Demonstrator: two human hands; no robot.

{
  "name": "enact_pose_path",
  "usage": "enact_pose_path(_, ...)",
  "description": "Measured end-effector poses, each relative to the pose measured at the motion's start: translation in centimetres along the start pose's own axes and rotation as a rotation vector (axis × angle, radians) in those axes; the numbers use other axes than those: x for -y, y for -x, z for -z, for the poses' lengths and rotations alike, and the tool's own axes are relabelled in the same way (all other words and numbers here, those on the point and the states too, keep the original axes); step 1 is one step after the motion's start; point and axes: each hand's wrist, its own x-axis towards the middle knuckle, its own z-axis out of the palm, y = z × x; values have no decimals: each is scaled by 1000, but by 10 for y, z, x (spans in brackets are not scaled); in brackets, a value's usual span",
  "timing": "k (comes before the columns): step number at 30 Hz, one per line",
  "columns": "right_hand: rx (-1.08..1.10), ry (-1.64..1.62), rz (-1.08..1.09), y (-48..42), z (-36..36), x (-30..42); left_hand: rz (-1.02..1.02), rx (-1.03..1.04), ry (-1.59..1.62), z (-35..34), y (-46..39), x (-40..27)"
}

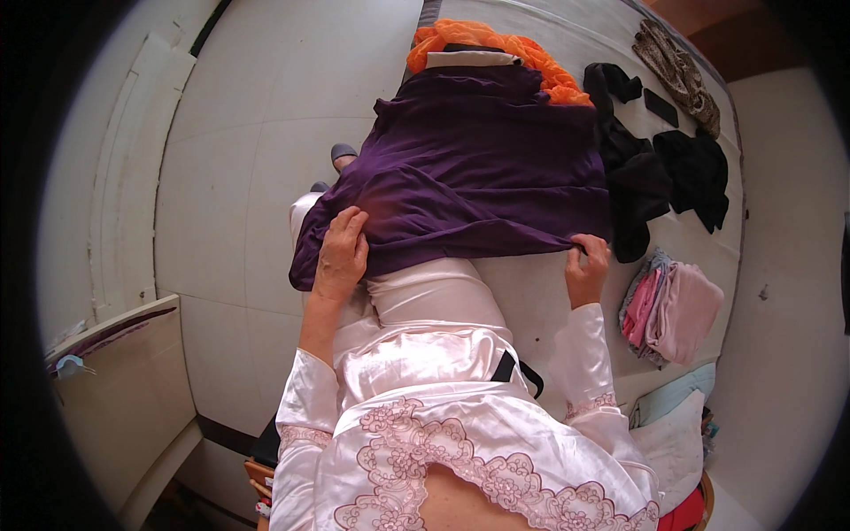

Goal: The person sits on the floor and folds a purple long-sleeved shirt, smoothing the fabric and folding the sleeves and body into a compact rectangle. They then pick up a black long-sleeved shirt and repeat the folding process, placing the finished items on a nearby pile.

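A dark purple garment (478,166) lies spread over the bed and across my thighs, with some folds along its near side. My right hand (588,259) pinches the near right corner of this cloth between thumb and fingers. On the garment's near left part rests my left hand (345,245), palm down, fingers slightly bent; whether it grips any cloth cannot be told. Beyond the purple garment's far edge lie a white and black folded cloth (473,60) and a crumpled orange fabric (551,66).
Black garments (627,166) lie right of the purple one, near a dark flat phone-like object (661,108) and a leopard-print cloth (677,73). A folded pink stack (684,312) and pillows (671,438) are nearer on the right. A cream panel (133,391) stands left.
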Motion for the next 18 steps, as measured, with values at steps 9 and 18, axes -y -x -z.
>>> enact_pose_path(9, 460, 132, 49, 106, 4, -21, 14, 16, 27, 3, -1, -2)
enact_pose_path(18, 198, 152, -127, 58, -20, -17, -62, -54, -32, 11, -30, -18)
